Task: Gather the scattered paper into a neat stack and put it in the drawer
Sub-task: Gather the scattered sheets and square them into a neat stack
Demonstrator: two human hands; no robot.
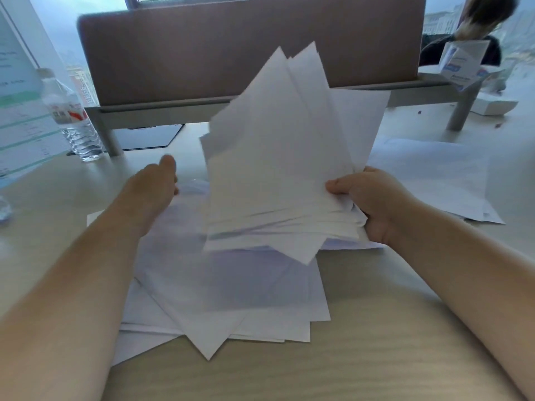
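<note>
We gather paper at a pale wooden desk (362, 357) with a brown divider (231, 53).
Our right hand (373, 204) grasps one fanned bundle (275, 169); our left hand (153, 183) reaches flat, fingers released, over one loose pile (225, 299); one water bottle (72, 117).

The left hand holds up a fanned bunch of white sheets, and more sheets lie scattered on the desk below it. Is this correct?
Not quite: the head view shows the right hand holding up the fanned bunch of sheets. The left hand reaches toward the sheets on the desk.

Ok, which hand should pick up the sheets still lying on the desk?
Left. The left hand is free, fingers extended, right over the loose sheets on the desk. The right hand already grips the raised, fanned bundle, so it probably can't gather more.
</note>
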